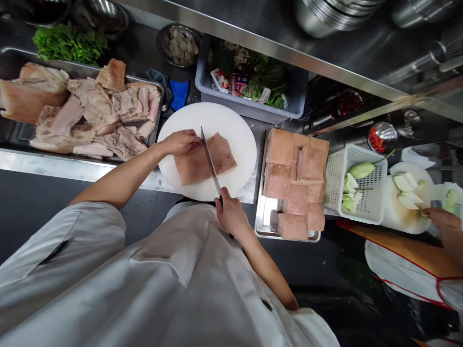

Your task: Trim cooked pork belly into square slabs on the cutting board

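A slab of cooked pork belly [224,155] lies on a round white cutting board [237,127]. My left hand [180,142] presses down on the slab's left end, fingers curled. My right hand [231,213] grips the handle of a long knife [210,161] whose blade stands across the slab, just right of my left fingers. To the left, a metal tray [14,137] holds several uncut pork pieces [90,113]. To the right, another metal tray [265,219] carries squared pork blocks [294,176] laid in rows.
A grey tub [249,103] with greens and packets stands behind the board, next to a blue cloth [179,94] and a bowl of pale pieces [180,46]. Leafy greens [68,43] lie at the back left. At right, a co-worker's hand [443,219] cuts vegetables beside a white basket [356,185].
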{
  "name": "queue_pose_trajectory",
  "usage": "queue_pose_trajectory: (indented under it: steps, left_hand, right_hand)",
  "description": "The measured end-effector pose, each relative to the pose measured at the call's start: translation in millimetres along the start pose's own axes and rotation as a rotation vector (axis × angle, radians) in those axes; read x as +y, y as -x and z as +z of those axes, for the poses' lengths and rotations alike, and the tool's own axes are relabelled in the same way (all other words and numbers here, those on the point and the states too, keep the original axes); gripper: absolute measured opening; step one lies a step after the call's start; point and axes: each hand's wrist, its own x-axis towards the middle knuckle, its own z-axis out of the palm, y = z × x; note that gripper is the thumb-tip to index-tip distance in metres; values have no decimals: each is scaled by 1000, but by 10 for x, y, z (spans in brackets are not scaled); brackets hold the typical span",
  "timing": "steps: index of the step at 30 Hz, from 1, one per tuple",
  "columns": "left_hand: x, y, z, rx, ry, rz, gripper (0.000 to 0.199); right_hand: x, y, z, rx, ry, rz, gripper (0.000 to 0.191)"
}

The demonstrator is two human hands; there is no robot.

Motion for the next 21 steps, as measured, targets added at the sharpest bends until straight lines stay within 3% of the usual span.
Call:
queue_pose_trajectory:
  steps: [21]
  left_hand:
    - [17,57,41,79,11,-89,48]
  right_hand:
    - [48,-56,16,-87,-11,-21,27]
